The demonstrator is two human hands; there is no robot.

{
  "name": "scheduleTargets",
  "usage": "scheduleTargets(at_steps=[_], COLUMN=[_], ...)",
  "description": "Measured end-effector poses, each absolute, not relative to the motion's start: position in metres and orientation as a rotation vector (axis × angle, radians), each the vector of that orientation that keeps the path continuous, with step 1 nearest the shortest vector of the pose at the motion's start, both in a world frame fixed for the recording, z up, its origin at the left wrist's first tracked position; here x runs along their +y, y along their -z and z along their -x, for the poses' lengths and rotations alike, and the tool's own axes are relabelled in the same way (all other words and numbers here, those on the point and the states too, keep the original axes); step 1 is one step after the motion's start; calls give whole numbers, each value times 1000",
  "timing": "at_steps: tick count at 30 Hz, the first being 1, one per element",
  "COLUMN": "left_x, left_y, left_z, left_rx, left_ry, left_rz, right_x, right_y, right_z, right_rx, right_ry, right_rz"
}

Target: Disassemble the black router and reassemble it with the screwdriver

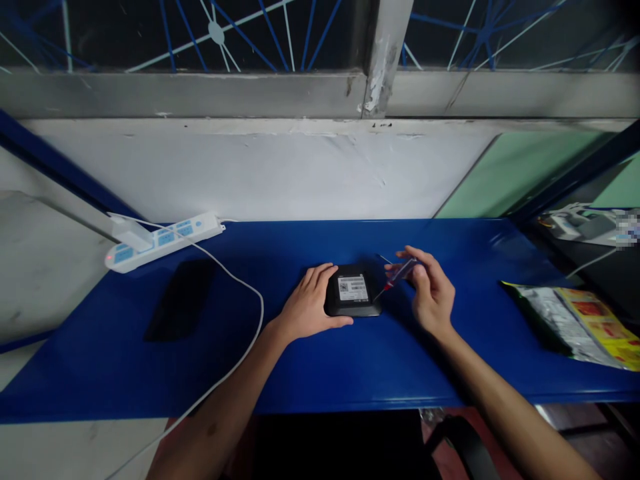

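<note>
A flat black box-like device [345, 310] with a white printed label [353, 289] lies on the blue table. My left hand [311, 303] grips its left side, with fingers over the far edge and the thumb along the near edge. In my right hand [431, 290] is a screwdriver [401, 273] with a see-through purplish handle and a red collar. It slants down to the left, its tip at the device's right near corner. Whether the tip sits in a screw is too small to tell. Beyond the right fingers shows a thin metal rod [384, 259], partly hidden.
On the left, a white power strip [163, 241] with a plugged-in adapter feeds a white cable [261, 313] across the table [350, 373]. A dark flat object [180, 300] lies below the strip. At the right is a silver and yellow packet [580, 323]; a chair [467, 443] stands in front.
</note>
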State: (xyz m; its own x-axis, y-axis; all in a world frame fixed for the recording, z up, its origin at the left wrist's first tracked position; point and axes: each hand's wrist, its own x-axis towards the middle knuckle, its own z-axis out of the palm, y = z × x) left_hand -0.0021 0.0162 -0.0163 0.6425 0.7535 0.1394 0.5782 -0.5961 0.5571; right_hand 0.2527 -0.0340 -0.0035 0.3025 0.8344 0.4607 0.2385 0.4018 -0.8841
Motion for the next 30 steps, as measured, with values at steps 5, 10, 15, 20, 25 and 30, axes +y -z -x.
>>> scheduleTargets(at_steps=[5,10,15,20,25,30], left_x=[16,16,16,15,15,16], left_y=[15,16,17,17,12,11], left_z=[2,2,3,2,2,4], left_rx=[1051,1054,1047,1042,1049,1025], left_ry=[-479,-480,-506,-526,-496,-475], left_rz=[-2391,-2391,-2401,-2417,-2410,-2395], right_x=[-33,-29,-33,-36,-36,-35], right_y=[0,-1,1,0,0,0], right_z=[-251,-254,-252,-251,-253,-252], right_rx=[-1234,-1314,-1304,-1275,-1228,-1241], right_ry=[-506,-295,-506,-576,-636,-575], right_rz=[1165,1196,1124,1121,1097,1130])
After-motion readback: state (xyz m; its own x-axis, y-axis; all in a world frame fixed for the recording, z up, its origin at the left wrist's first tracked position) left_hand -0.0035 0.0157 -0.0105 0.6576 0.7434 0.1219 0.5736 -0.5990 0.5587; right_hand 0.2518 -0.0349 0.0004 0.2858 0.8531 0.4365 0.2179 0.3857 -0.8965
